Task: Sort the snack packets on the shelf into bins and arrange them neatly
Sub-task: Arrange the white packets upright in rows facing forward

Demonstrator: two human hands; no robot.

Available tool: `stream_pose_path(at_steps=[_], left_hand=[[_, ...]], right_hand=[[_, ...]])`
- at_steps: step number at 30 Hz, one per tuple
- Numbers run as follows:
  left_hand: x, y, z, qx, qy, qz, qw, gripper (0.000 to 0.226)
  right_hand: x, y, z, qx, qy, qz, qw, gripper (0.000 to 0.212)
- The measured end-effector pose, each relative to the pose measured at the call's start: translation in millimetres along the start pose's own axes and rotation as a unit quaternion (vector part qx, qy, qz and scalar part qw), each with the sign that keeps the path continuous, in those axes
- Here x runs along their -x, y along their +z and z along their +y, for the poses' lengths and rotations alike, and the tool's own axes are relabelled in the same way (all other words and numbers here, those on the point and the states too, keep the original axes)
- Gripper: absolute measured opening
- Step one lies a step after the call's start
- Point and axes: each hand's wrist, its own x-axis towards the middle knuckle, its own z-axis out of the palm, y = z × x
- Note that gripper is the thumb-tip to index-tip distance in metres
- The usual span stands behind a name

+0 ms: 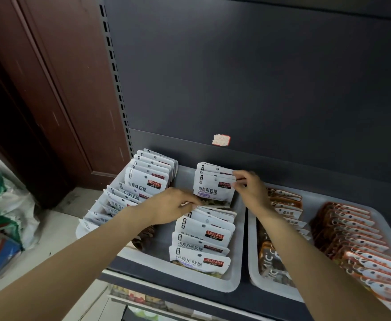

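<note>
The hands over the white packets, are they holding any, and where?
Yes. The right hand pinches the standing white packets at their top right corner. The left hand touches the tops of the nearer packets; a grip cannot be told.

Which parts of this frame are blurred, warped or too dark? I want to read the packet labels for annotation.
Head view: the right hand is motion-smeared at its fingertips; the white packets in the left bin read sharply near centre; the orange packets soften toward the right edge; wide-angle distortion bends the shelf upright; the brown door lies in dim shadow; no strong glare.
</note>
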Motion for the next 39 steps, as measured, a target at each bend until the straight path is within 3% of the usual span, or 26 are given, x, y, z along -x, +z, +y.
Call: stream_pose_path(at_steps=[6, 10, 14, 18, 22, 25, 28, 35, 39], left_hand=[[-2, 1, 1, -0.013, -0.018, 0.024, 0.999, 0.03], [-5, 2, 7, -0.023, -0.03, 0.058, 0.998, 0.031], [-14, 7, 16, -0.004, -0.066, 0.054, 0.996, 0.038], [-22, 12, 23, 0.061, -0.121, 0.071, 0.988, 0.051], [-31, 11, 19, 0.169, -0.188, 0.088, 0.964, 0.064], [-37, 10, 14, 0.256, -0.198, 0.089, 0.942, 0.048], [-45, 6, 13, 0.349, -0.207, 0.073, 0.911, 0.049], [-61, 5, 12, 0.432, -0.245, 0.06, 0.866, 0.061], [-75, 20, -9, 0.507, -0.257, 0.035, 0.822, 0.064]], right_hand=[[-4, 6, -5, 0.076, -0.024, 0.004, 0.997, 0.011], [9, -6, -7, 0.057, -0.062, 0.066, 0.994, 0.01], [17, -10, 1, 0.106, -0.064, -0.008, 0.992, 0.017], [17, -8, 3, 0.092, -0.039, -0.008, 0.995, 0.021], [19, -11, -3, 0.065, -0.012, -0.012, 0.998, 0.032], [25, -9, -5, 0.025, 0.036, -0.063, 0.997, 0.041], [30, -5, -6, -0.046, 0.082, -0.077, 0.993, 0.044], [37, 1, -11, -0.148, 0.146, -0.081, 0.975, 0.048], [39, 8, -9, -0.231, 0.183, -0.108, 0.949, 0.054]])
